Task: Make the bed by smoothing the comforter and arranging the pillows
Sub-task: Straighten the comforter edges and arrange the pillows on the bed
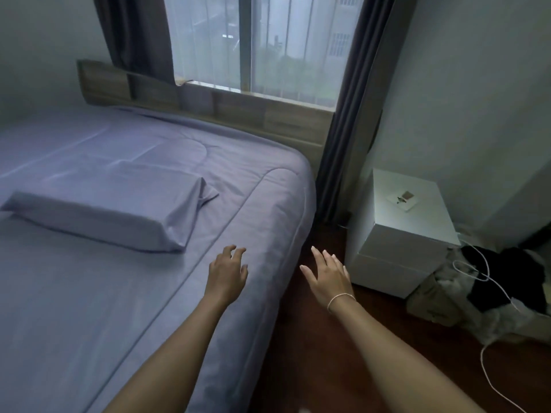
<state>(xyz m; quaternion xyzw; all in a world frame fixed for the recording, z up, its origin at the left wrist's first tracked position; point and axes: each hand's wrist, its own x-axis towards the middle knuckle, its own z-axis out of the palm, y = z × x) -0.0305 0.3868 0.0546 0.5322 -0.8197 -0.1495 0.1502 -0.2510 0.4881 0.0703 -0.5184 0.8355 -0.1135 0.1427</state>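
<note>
A lavender comforter lies spread flat across the bed, reaching from the wooden headboard down over the rounded near corner and the right edge of the mattress, with stitched seam lines running along its border and only faint creases showing. 1 pillow in a matching lavender case rests on top of the comforter, well away from the headboard and turned at an angle to it, its loose case end flaring out toward the right. The left hand is stretched out over the comforter near the bed's right edge, palm down, fingers loosely curled and grasping nothing; whether the fingertips touch the fabric cannot be told. The right hand is held out beyond the bed's edge, over the dark wooden floor, fingers spread and straight, empty, with a thin bracelet around the wrist. Just right of the bed stands a white nightstand with a small card or paper on its top. A white cable trails across the floor beside it, over a heap of dark and light cloth against the wall. Behind the headboard, a window with sheer covering is flanked by dark curtains.
</note>
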